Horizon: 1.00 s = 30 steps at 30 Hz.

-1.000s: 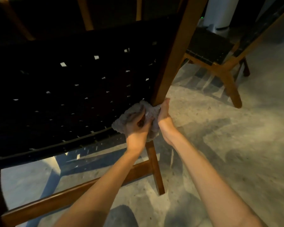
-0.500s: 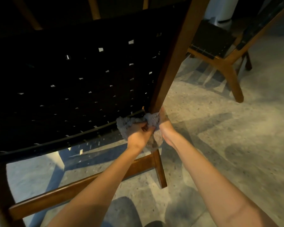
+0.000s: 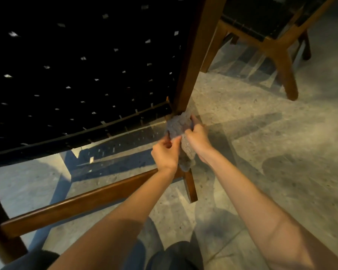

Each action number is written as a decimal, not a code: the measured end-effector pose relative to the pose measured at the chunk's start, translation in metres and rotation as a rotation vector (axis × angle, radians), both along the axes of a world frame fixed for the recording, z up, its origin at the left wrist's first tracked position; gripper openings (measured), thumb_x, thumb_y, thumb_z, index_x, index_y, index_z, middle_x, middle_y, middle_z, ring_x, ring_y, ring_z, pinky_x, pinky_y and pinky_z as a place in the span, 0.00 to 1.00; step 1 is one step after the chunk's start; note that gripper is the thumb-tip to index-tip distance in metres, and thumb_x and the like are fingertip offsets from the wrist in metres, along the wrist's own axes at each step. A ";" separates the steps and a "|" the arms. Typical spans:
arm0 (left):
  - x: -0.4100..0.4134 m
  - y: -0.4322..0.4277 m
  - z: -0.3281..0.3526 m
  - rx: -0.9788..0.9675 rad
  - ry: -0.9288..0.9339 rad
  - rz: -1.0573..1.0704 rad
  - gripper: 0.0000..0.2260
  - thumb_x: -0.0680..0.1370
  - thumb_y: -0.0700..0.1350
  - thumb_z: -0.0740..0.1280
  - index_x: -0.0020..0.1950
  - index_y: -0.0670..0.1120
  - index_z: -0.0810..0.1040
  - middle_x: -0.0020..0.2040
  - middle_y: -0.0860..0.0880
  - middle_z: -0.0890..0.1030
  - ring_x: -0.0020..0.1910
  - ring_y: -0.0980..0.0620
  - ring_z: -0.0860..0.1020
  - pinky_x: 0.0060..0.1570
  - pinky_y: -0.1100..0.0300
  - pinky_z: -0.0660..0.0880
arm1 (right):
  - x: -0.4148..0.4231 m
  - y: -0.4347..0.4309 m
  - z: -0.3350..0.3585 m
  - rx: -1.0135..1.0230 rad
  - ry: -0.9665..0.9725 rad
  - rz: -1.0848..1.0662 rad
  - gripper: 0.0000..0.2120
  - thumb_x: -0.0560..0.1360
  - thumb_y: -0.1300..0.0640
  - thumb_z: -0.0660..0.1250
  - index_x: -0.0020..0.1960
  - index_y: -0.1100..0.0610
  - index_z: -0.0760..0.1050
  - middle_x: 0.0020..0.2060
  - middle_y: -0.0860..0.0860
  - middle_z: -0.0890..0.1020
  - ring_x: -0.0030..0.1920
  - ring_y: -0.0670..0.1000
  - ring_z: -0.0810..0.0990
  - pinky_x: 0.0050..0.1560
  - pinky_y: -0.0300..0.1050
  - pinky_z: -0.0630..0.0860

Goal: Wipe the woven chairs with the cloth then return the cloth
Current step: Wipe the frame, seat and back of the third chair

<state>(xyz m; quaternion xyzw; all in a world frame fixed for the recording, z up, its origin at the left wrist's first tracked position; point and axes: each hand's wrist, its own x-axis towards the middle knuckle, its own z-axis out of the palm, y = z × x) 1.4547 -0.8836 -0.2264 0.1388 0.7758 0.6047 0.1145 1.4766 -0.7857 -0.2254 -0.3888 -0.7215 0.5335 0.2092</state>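
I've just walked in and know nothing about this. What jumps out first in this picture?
Two bare forearms reach to the centre, where the left hand and right hand hold a grey cloth bunched around a wooden chair leg. To the left, the black woven panel fills the upper part of the view. A second wooden chair stands at upper right on the speckled floor.

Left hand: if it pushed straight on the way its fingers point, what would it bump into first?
The left hand already pinches the grey cloth; straight beyond lies the wooden chair leg, probably first, though depth is unclear.
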 end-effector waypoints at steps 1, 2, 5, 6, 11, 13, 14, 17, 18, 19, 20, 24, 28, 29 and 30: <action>-0.007 0.005 -0.003 0.008 0.007 -0.005 0.10 0.76 0.45 0.69 0.55 0.42 0.81 0.44 0.50 0.82 0.44 0.55 0.79 0.52 0.52 0.78 | -0.007 0.004 -0.005 0.029 0.037 -0.014 0.22 0.79 0.60 0.58 0.73 0.54 0.64 0.69 0.55 0.66 0.66 0.55 0.69 0.67 0.50 0.69; -0.014 0.010 -0.005 0.009 0.018 -0.018 0.09 0.77 0.45 0.68 0.56 0.43 0.80 0.47 0.48 0.82 0.47 0.52 0.79 0.53 0.50 0.77 | -0.013 0.007 -0.008 0.057 0.056 -0.025 0.18 0.80 0.60 0.58 0.69 0.58 0.67 0.66 0.56 0.67 0.64 0.56 0.70 0.64 0.49 0.70; -0.032 0.024 -0.012 -0.012 0.089 -0.103 0.14 0.79 0.42 0.65 0.65 0.44 0.74 0.53 0.50 0.78 0.50 0.56 0.76 0.55 0.61 0.73 | -0.024 0.013 -0.020 0.156 0.037 -0.009 0.10 0.79 0.63 0.56 0.57 0.62 0.73 0.59 0.59 0.71 0.57 0.57 0.71 0.57 0.50 0.70; -0.036 0.028 -0.016 -0.043 0.119 -0.127 0.14 0.79 0.42 0.64 0.65 0.43 0.75 0.51 0.50 0.77 0.46 0.58 0.75 0.51 0.63 0.72 | -0.024 0.015 -0.025 0.221 0.024 0.022 0.11 0.79 0.63 0.56 0.58 0.62 0.74 0.58 0.60 0.73 0.57 0.60 0.72 0.57 0.54 0.71; -0.049 0.035 -0.037 -0.203 0.170 -0.140 0.09 0.79 0.43 0.64 0.55 0.39 0.78 0.46 0.47 0.75 0.44 0.51 0.75 0.48 0.59 0.72 | -0.027 0.028 -0.042 0.274 -0.024 0.155 0.14 0.80 0.66 0.54 0.62 0.65 0.72 0.59 0.62 0.71 0.56 0.59 0.73 0.48 0.37 0.65; -0.051 0.037 -0.041 -0.230 0.125 -0.120 0.09 0.79 0.44 0.65 0.54 0.40 0.78 0.49 0.44 0.79 0.48 0.48 0.77 0.52 0.55 0.74 | -0.028 0.030 -0.046 0.267 -0.011 0.165 0.13 0.80 0.67 0.54 0.60 0.67 0.72 0.57 0.63 0.71 0.55 0.59 0.73 0.46 0.37 0.64; -0.051 0.037 -0.042 -0.247 0.103 -0.122 0.09 0.79 0.45 0.64 0.53 0.41 0.79 0.49 0.43 0.80 0.48 0.48 0.78 0.52 0.54 0.75 | -0.028 0.029 -0.049 0.258 0.013 0.159 0.13 0.80 0.67 0.54 0.59 0.69 0.73 0.56 0.63 0.72 0.54 0.58 0.73 0.46 0.38 0.64; -0.045 0.031 -0.050 -0.327 0.073 -0.193 0.07 0.79 0.45 0.64 0.48 0.43 0.79 0.42 0.45 0.80 0.42 0.49 0.78 0.46 0.56 0.75 | -0.016 0.026 -0.061 0.165 0.038 0.164 0.10 0.81 0.66 0.55 0.54 0.67 0.75 0.53 0.60 0.72 0.51 0.52 0.72 0.45 0.32 0.65; -0.041 0.026 -0.055 -0.349 0.062 -0.216 0.07 0.79 0.45 0.65 0.48 0.43 0.79 0.40 0.47 0.79 0.40 0.52 0.77 0.43 0.60 0.75 | -0.008 0.022 -0.066 0.129 0.028 0.177 0.09 0.81 0.66 0.55 0.53 0.64 0.75 0.52 0.57 0.71 0.51 0.50 0.71 0.44 0.30 0.65; -0.035 0.022 -0.062 -0.381 0.047 -0.235 0.07 0.79 0.45 0.65 0.46 0.43 0.79 0.38 0.49 0.79 0.37 0.55 0.76 0.38 0.66 0.74 | 0.001 0.018 -0.074 0.102 0.005 0.188 0.09 0.81 0.65 0.55 0.51 0.61 0.74 0.50 0.56 0.71 0.50 0.49 0.71 0.45 0.31 0.65; -0.028 0.017 -0.069 -0.416 0.025 -0.259 0.06 0.78 0.45 0.66 0.44 0.44 0.79 0.35 0.51 0.77 0.34 0.58 0.75 0.33 0.71 0.71 | 0.012 0.013 -0.084 0.083 -0.036 0.191 0.09 0.81 0.64 0.55 0.51 0.60 0.74 0.50 0.56 0.71 0.50 0.50 0.72 0.46 0.34 0.65; 0.006 -0.001 -0.099 -0.440 0.117 -0.300 0.03 0.77 0.43 0.67 0.45 0.47 0.79 0.37 0.53 0.78 0.34 0.60 0.74 0.34 0.70 0.68 | 0.046 -0.003 -0.125 0.013 -0.193 0.155 0.13 0.81 0.62 0.56 0.57 0.64 0.76 0.52 0.58 0.75 0.53 0.54 0.76 0.55 0.45 0.70; 0.024 -0.010 -0.120 -0.489 0.319 -0.268 0.03 0.76 0.41 0.68 0.46 0.42 0.78 0.40 0.51 0.74 0.38 0.56 0.69 0.38 0.68 0.61 | 0.060 -0.011 -0.146 -0.039 -0.212 0.133 0.13 0.81 0.63 0.55 0.56 0.65 0.77 0.51 0.59 0.75 0.51 0.56 0.76 0.54 0.47 0.71; 0.026 -0.012 -0.123 -0.482 0.332 -0.271 0.03 0.76 0.41 0.69 0.46 0.41 0.78 0.40 0.51 0.73 0.38 0.56 0.68 0.39 0.68 0.61 | 0.063 -0.012 -0.150 -0.049 -0.201 0.128 0.12 0.80 0.64 0.55 0.55 0.66 0.77 0.51 0.60 0.75 0.50 0.56 0.76 0.52 0.46 0.71; 0.029 -0.014 -0.125 -0.476 0.334 -0.278 0.03 0.76 0.41 0.69 0.47 0.41 0.78 0.41 0.50 0.74 0.39 0.56 0.68 0.39 0.67 0.62 | 0.066 -0.014 -0.154 -0.064 -0.189 0.121 0.12 0.80 0.65 0.56 0.55 0.66 0.77 0.50 0.60 0.75 0.48 0.56 0.76 0.50 0.45 0.71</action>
